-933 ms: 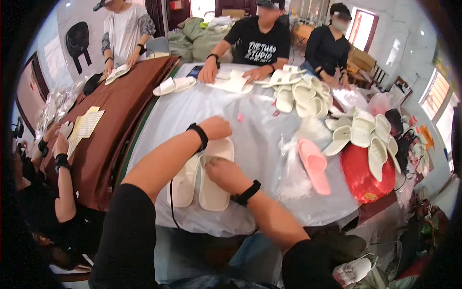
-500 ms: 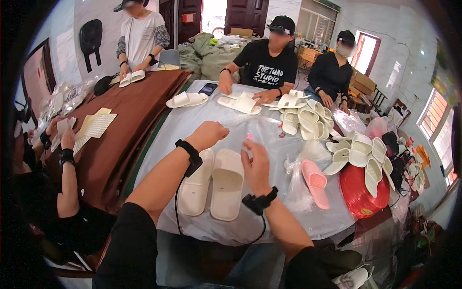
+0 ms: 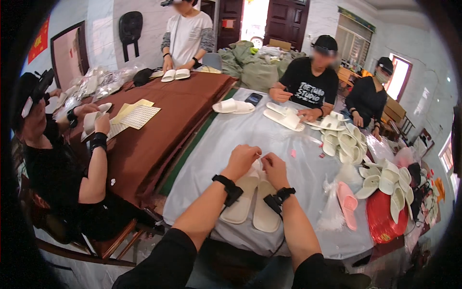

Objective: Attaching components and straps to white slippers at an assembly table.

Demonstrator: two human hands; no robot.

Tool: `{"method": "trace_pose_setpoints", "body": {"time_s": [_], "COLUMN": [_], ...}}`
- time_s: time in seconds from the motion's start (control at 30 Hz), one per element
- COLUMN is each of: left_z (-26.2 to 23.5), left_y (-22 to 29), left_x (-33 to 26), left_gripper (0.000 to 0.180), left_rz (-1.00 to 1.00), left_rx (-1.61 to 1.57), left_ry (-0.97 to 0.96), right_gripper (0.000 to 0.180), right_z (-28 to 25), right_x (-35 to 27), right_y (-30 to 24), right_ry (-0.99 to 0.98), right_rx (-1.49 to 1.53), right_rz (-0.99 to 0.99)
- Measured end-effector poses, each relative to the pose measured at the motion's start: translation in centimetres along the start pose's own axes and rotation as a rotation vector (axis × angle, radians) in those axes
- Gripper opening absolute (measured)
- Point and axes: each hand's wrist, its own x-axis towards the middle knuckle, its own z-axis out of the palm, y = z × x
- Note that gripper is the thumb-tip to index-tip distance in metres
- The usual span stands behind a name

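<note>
Both bare hands meet near the centre of the frame, over the strap ends of a pair of cream-white, flat-soled slip-on slippers [image 3: 239, 204]. The left hand [image 3: 244, 160] is partly closed, its fingers curled and their tips drawn together; the right hand [image 3: 275, 169] is bent much the same way just beside it, fingertips almost meeting the other's. Whether anything thin is pinched between them, or either hand touches the straps, I cannot tell. The slippers lie side by side, heels toward the lower edge, on a table under a pale grey plastic sheet [image 3: 303, 192], a placing that seems to keep both straps within reach of both hands. To the right, a clear, whitish bundle of thin plastic strands [image 3: 332, 204] lies just beside a single pink moulded slipper [image 3: 346, 204], probably set aside to leave working room. At lower right, pale green slippers [image 3: 389, 176] rest on a round, glossy red plastic roll [image 3: 380, 224], which seems to serve as a handy raised support for them.
</note>
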Motion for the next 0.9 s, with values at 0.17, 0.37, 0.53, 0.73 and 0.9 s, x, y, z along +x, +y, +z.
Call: {"method": "trace_pose_setpoints", "body": {"time_s": [0.17,0.37,0.53,0.73,0.9], "left_z": [1.4,1.0,0.5,0.7,0.1], "left_y": [0.1,0.2,-0.8,-0.6,-0.4], "left_x": [-0.6,-0.8,-1.3,-1.3,-1.3], "left_gripper": [0.017,0.013,0.013,0.013,0.016], "left_rz": [-0.326,-0.556,-0.522,-0.374,-0.391], "left_rx": [-0.451,-0.998,-1.139,-1.144,-1.189], "left_ry": [0.350,0.154,0.018,0.002,-0.141], "right_gripper": [0.013,0.006,0.004,0.014,0.017], "right_z": [0.0,-0.2,0.0,-0.1,-0.6], "right_x": [0.2,-0.3,-0.8,-0.7,-1.0], "right_y": [2.1,2.1,1.2,0.7,1.1], "right_ry": [0.207,0.158,0.129,0.216,0.191], "right_rx": [0.102,0.162,0.373,0.308,0.204], "right_rz": [-0.052,-0.030,0.001,-0.087,-0.101]}}
